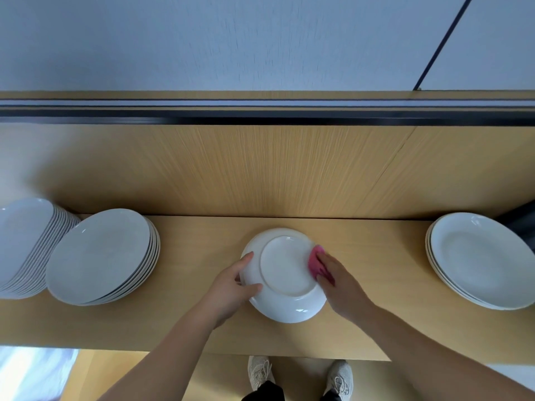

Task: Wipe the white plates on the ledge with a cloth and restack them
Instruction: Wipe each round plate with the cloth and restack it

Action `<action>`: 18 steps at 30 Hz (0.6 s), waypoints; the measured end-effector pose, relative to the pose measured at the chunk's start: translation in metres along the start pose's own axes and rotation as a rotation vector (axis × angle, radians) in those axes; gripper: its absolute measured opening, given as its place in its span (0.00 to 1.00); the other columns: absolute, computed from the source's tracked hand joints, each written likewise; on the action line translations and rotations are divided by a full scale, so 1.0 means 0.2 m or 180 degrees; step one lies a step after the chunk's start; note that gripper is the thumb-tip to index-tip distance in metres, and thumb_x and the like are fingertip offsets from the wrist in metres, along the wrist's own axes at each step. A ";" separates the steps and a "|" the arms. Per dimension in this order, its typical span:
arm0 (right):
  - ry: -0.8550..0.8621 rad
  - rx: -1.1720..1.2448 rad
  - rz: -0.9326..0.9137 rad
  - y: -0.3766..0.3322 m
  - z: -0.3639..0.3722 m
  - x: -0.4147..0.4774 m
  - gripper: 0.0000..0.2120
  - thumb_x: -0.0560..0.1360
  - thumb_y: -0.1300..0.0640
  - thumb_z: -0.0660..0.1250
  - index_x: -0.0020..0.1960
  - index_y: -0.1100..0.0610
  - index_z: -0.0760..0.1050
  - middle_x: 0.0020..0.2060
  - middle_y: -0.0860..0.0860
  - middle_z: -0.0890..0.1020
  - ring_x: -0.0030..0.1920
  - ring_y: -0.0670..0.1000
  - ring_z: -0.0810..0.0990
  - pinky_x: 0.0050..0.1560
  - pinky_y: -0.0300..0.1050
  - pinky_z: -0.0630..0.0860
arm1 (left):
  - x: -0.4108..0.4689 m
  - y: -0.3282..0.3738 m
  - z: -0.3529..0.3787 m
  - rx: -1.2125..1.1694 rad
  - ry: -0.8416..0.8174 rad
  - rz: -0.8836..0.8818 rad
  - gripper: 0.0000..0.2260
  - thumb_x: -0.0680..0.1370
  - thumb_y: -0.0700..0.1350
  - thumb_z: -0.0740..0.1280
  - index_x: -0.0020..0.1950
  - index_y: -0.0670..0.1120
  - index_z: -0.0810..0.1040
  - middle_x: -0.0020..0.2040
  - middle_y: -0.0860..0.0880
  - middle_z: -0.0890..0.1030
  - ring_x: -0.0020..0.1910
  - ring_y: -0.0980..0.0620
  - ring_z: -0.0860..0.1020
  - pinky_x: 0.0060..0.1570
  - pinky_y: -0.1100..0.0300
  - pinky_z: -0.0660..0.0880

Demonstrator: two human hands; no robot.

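Wiping is in progress on one white plate [285,270], which lies upside down near the middle of the wooden ledge [376,270] with its foot ring facing up.

Hand state:
- The left hand [231,287] grips the plate's left rim. The thumb lies on the underside and the other fingers curl round the edge, steadying the plate.
- The right hand [335,277] presses a bunched pink cloth [317,260] against the plate's right side. Its fingers lie nearly straight over the cloth. The thumb is hidden, so whether it also pinches the cloth cannot be told.

Progress:
- Three groups of plates stand on the ledge: a tall stack [26,241] at the far left, a shorter stack [101,256] just beside it, and a low stack [480,259] well apart at the right.
- The pictures do not show which group is finished. The low right stack is probably the restacked, wiped set, and the two left stacks probably remain to be done. On that reading the task is at an early stage.
- The plate in hand is not yet restacked.

Markings: no brand, label or writing can be read on the plates, the cloth or the ledge. The plate's underside shows no legible maker's mark.
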State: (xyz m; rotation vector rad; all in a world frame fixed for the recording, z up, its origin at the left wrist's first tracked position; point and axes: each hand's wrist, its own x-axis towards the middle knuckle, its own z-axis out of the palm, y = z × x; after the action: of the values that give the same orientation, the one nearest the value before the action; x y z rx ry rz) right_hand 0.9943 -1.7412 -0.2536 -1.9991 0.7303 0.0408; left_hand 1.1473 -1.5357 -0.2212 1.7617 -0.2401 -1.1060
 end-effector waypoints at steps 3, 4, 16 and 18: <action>-0.0219 0.0050 0.0073 -0.02 -0.09 0.08 0.22 0.79 0.64 0.63 0.72 0.55 0.69 0.62 0.43 0.73 0.65 0.43 0.71 0.62 0.25 0.60 | -0.01 0.00 0.00 -0.0107 -0.0063 -0.0047 0.35 0.75 0.35 0.70 0.77 0.54 0.60 0.64 0.47 0.72 0.59 0.47 0.76 0.50 0.58 0.79; -0.0283 0.0031 0.0075 -0.04 -0.12 0.10 0.22 0.79 0.62 0.64 0.72 0.54 0.69 0.61 0.43 0.74 0.62 0.44 0.72 0.59 0.26 0.63 | 0.00 0.01 0.00 -0.0111 -0.0088 -0.0045 0.35 0.75 0.35 0.70 0.77 0.54 0.59 0.66 0.46 0.71 0.60 0.47 0.75 0.48 0.60 0.79; 0.0277 0.0307 -0.0005 -0.05 -0.01 -0.01 0.13 0.79 0.71 0.56 0.64 0.71 0.67 0.58 0.65 0.74 0.58 0.57 0.70 0.54 0.22 0.61 | 0.01 0.00 0.07 -0.0500 0.0342 0.0050 0.35 0.71 0.31 0.72 0.72 0.57 0.67 0.60 0.46 0.76 0.55 0.48 0.76 0.51 0.57 0.77; 0.0428 0.0393 -0.0027 -0.03 0.05 -0.08 0.19 0.80 0.68 0.58 0.71 0.64 0.67 0.59 0.58 0.75 0.59 0.53 0.72 0.59 0.24 0.61 | 0.01 0.01 0.08 -0.0521 0.0390 0.0059 0.35 0.71 0.31 0.72 0.70 0.59 0.67 0.58 0.46 0.77 0.51 0.49 0.77 0.51 0.56 0.78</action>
State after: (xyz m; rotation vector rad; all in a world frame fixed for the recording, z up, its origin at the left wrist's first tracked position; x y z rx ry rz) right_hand 0.9864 -1.7234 -0.2492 -1.9002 0.7908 -0.1418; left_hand 1.1370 -1.5472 -0.2227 1.6704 -0.0882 -0.9727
